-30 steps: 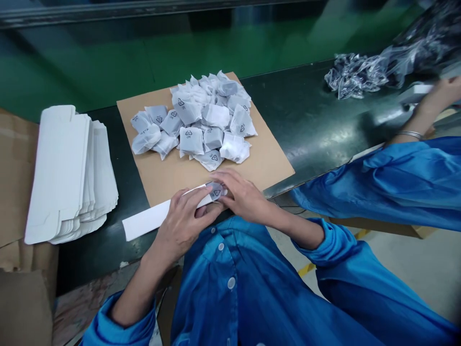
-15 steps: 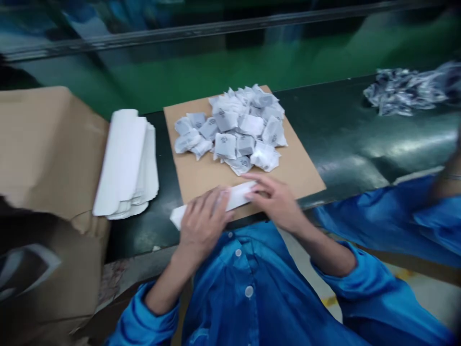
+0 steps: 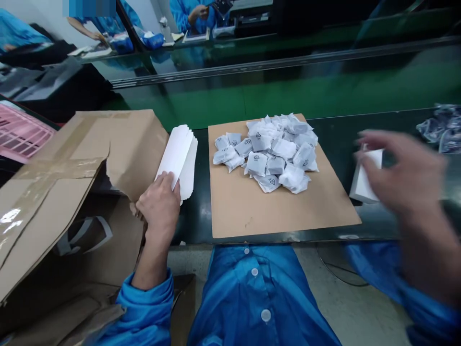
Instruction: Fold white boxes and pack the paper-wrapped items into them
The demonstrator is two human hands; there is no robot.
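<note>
On the left, my left hand (image 3: 160, 199) has its fingers closed on the near end of the stack of flat white cartons (image 3: 176, 154); whether it grips one or several I cannot tell. A folded white box (image 3: 367, 178) is on the dark bench to the right. My right hand (image 3: 403, 168), blurred by motion, is at this box, with thumb and fingers apart around its far end. Between the hands, a pile of small white printed packets (image 3: 277, 149) covers the back part of a cardboard sheet (image 3: 281, 216).
A large torn brown carton (image 3: 129, 139) stands open at the left, beside a pink basket (image 3: 23, 129). Clear plastic-wrapped items (image 3: 442, 125) lie at the far right. A green barrier (image 3: 223, 101) runs behind the bench (image 3: 198, 221). Other people in blue work beyond it.
The white box, earlier between both hands over the cardboard sheet, is now on the bench at the right. My left hand has moved left to the flat cartons. The view has shifted left.
</note>
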